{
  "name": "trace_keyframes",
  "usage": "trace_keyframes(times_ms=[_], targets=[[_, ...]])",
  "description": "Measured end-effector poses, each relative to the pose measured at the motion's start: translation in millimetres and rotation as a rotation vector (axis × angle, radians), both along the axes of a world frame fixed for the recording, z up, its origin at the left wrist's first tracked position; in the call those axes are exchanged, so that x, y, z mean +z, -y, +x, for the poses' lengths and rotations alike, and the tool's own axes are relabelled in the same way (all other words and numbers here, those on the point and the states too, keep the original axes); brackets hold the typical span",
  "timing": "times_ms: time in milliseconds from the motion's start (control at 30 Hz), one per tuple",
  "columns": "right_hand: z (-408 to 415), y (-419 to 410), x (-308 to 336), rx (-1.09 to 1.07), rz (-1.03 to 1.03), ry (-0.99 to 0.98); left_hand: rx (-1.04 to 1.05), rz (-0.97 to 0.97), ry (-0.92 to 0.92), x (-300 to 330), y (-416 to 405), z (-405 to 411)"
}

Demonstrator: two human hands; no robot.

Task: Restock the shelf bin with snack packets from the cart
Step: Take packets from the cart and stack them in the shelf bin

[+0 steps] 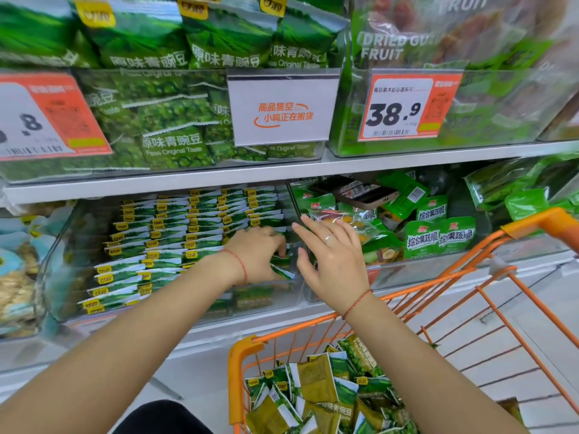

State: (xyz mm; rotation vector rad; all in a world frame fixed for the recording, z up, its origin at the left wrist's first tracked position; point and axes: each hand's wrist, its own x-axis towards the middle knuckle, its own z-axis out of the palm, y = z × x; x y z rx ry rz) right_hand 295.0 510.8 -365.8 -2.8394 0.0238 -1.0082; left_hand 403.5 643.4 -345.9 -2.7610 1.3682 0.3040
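Observation:
A clear plastic shelf bin (266, 300) on the lower shelf holds several neat rows of small green pea snack packets (175, 242). My left hand (257, 255) reaches into the bin's right front corner, its fingers closed on a few green packets (282, 272). My right hand (332, 258) hovers flat and spread over the bin's right wall, holding nothing. Below, an orange wire cart (244, 349) carries a loose heap of the same green packets (329, 399).
To the right, another bin (470, 261) holds green mixed fruit-and-vegetable crisp packets, with a phone (366, 194) lying on top. The upper shelf has large pea bags, a white sold-out tag (282, 108) and a 38.9 price tag (404, 108). The cart handle (545, 225) juts up at right.

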Motion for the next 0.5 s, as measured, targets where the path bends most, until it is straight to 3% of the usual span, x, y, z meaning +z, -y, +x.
trace_keyframes(times_ms=[100,233,367,500], targets=[[-2.2,-0.4,3.3,0.011,0.005,-0.058,0.147,-0.06,0.192,-2.0,10.0,-0.7],[-18.4,6.4,8.2,0.132,0.047,-0.033,0.343,-0.044,0.173,-2.9,17.5,4.6],[-64.8,24.0,17.6,0.233,0.05,0.052,0.321,-0.036,0.202,0.7,13.3,-2.1],[-118.3,55.7,14.0,0.206,0.055,-0.042,0.298,-0.152,0.287,27.3,-5.8,-30.1]])
